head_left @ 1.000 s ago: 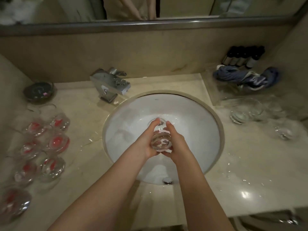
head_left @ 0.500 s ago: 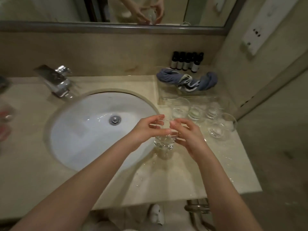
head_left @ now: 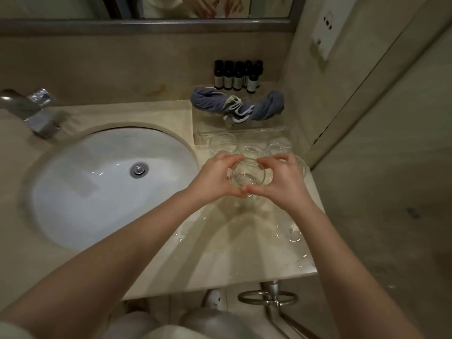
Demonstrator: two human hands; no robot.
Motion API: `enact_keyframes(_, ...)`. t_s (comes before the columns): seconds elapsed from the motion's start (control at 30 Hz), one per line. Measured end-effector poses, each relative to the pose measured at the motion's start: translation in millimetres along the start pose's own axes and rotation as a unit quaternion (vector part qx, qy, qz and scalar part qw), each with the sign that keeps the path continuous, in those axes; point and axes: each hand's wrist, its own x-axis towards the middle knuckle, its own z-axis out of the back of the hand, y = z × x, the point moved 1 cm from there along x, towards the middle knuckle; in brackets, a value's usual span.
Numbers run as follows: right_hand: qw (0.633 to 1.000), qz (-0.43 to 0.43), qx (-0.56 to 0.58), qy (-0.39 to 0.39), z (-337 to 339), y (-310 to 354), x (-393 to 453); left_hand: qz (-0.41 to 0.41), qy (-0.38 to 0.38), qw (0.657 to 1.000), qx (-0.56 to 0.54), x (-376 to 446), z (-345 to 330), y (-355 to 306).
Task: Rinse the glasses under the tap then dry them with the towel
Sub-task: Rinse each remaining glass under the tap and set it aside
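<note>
A clear glass [head_left: 247, 176] stands upright over the wet counter to the right of the sink, held from both sides. My left hand [head_left: 215, 177] grips its left wall and my right hand [head_left: 281, 179] grips its right wall, thumbs meeting at the near side. Behind it several clear glasses [head_left: 223, 142] stand in a row. A blue-grey towel [head_left: 236, 105] lies bunched on a clear tray behind them. The chrome tap [head_left: 31, 111] is at the far left, with no water seen running.
The white sink basin [head_left: 102, 182] with its drain [head_left: 139, 169] fills the left. Several dark small bottles [head_left: 236, 75] line the back wall. The counter [head_left: 244, 241] around the glass is wet and its front edge is close. A wall closes off the right side.
The glass left the sink bowl and travelled right over the counter, both hands still on it. The view swung right, so the glasses on the left went out of sight.
</note>
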Motion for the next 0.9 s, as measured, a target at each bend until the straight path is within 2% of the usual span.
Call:
enact_keyframes(0.17,0.998,0.000,-0.065,0.005,-1.5,-20.3,12.7,-0.004,-0.026,0.999,0.047,14.2,-15.7,-1.9)
enact_keyframes(0.37,0.999,-0.027,-0.041,0.010,-0.3,-32.2,17.9,-0.006,-0.002,0.996,0.092,26.0,-23.1,-7.9)
enact_keyframes(0.9,0.991,-0.019,-0.114,0.061,5.5,-27.8,24.8,0.014,0.026,0.991,0.131,35.7,-28.6,-5.2)
